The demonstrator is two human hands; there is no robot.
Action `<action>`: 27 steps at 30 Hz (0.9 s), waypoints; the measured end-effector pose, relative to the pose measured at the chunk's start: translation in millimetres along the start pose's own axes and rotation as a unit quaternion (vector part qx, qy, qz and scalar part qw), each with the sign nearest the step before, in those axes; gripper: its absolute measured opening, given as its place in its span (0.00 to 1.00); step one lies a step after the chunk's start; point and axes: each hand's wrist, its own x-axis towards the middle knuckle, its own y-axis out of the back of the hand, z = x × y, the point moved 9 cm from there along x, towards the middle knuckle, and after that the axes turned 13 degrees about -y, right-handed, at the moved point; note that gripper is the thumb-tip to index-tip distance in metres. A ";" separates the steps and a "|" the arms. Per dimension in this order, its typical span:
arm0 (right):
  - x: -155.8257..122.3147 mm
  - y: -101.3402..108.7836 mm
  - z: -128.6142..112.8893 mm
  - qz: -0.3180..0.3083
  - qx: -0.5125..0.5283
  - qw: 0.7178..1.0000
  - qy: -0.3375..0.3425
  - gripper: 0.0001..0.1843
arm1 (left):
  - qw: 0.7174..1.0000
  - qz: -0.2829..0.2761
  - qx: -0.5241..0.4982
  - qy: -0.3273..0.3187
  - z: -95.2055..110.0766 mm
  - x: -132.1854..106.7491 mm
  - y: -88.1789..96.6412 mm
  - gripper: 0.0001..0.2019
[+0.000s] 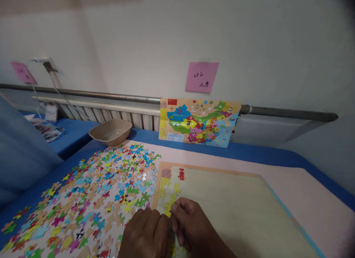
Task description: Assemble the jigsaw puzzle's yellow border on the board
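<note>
My left hand and my right hand meet at the near left edge of a wooden puzzle tray. Their fingertips are close together at a column of yellow puzzle pieces on the tray, and my fingers hide what lies between them. A small red puzzle piece group sits near the tray's far edge. Left of my left hand, a spread of many multicoloured loose puzzle pieces covers the table. A printed map of China poster leans against the table's far edge.
The pink-topped table has a blue border. A tan plastic bowl stands at its far left corner. Behind are a radiator, a grey pipe and a pink note on the wall. Blue fabric bulges in at the left.
</note>
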 end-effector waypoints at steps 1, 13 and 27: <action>0.4 -0.3 0.4 -0.003 -0.002 1.000 -0.002 0.23 | 1.000 0.001 -0.004 -0.004 0.9 -0.5 -1.2 0.13; -9.4 39.2 -29.0 0.084 -0.006 0.991 0.102 0.17 | 0.978 -0.085 -0.132 0.138 -45.4 -11.8 -24.5 0.12; -12.0 40.6 -34.2 0.066 -0.055 0.989 0.116 0.13 | 0.984 -0.073 -0.163 0.024 6.5 -25.8 -66.3 0.10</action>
